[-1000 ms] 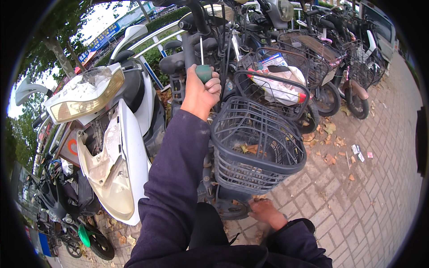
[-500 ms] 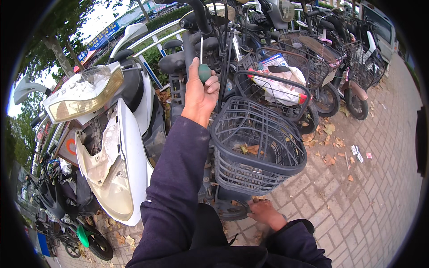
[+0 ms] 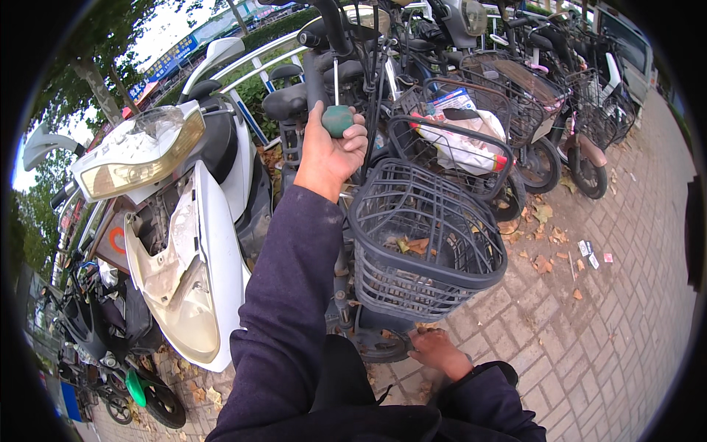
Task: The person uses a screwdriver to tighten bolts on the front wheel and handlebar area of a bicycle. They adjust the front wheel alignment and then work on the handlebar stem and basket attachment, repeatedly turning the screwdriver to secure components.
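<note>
My left hand point(image 3: 333, 147) is closed round a green rounded knob point(image 3: 337, 121) on a slim metal shaft point(image 3: 336, 82), held up by the dark handlebar point(image 3: 330, 37) of a bike. Below it is the bike's dark plastic basket point(image 3: 423, 258). My right hand point(image 3: 436, 349) is low, its fingers bent at the front wheel point(image 3: 375, 342) under the basket; what they hold, if anything, is too small to make out.
A battered white scooter point(image 3: 206, 272) stands close on the left. Other bikes and scooters with wire baskets, one holding a white bag point(image 3: 471, 151), line the right side. A white railing point(image 3: 247, 118) runs behind. Brick paving point(image 3: 589, 317) with fallen leaves lies at right.
My left hand and the green knob have shifted slightly, up and back down, and the knob now faces the camera a little more. My right hand stays at the wheel.
</note>
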{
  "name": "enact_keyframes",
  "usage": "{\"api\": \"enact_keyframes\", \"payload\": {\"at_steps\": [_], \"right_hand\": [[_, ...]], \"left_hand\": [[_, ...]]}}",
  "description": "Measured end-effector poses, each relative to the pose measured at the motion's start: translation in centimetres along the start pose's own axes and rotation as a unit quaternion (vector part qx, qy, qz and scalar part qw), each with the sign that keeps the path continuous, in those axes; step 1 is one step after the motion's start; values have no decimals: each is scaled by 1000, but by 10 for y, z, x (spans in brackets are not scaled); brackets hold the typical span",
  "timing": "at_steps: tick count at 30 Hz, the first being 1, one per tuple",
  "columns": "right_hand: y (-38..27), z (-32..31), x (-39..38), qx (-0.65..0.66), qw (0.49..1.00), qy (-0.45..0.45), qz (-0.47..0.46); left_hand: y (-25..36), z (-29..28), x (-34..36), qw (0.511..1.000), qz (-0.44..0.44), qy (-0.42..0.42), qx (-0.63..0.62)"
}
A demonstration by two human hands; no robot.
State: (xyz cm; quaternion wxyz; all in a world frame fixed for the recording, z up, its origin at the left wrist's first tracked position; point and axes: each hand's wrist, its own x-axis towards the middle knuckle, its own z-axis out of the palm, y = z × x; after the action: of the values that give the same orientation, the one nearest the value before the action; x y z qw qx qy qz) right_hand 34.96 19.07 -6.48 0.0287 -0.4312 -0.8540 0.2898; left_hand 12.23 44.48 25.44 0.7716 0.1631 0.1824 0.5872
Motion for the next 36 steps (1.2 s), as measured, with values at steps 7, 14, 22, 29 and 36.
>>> {"api": "enact_keyframes", "payload": {"at_steps": [7,14,22,29,36], "right_hand": [[-4,-4,-1,-15,1000,-9,16],[-2,-5,-2,-18,1000,11,1],[1,-5,-3,-18,999,37,-11],[-22,-68,-39,243,969,-47,-20],[-113,-254,-123,358,933,-26,-8]], "left_hand": [[-3,-3,-3,1000,-2,-3,17],[-5,-9,-7,999,26,9,26],[6,-44,-65,988,143,-15,54],[-20,-103,-115,980,198,27,9],[-58,-160,-150,975,216,32,-48]]}}
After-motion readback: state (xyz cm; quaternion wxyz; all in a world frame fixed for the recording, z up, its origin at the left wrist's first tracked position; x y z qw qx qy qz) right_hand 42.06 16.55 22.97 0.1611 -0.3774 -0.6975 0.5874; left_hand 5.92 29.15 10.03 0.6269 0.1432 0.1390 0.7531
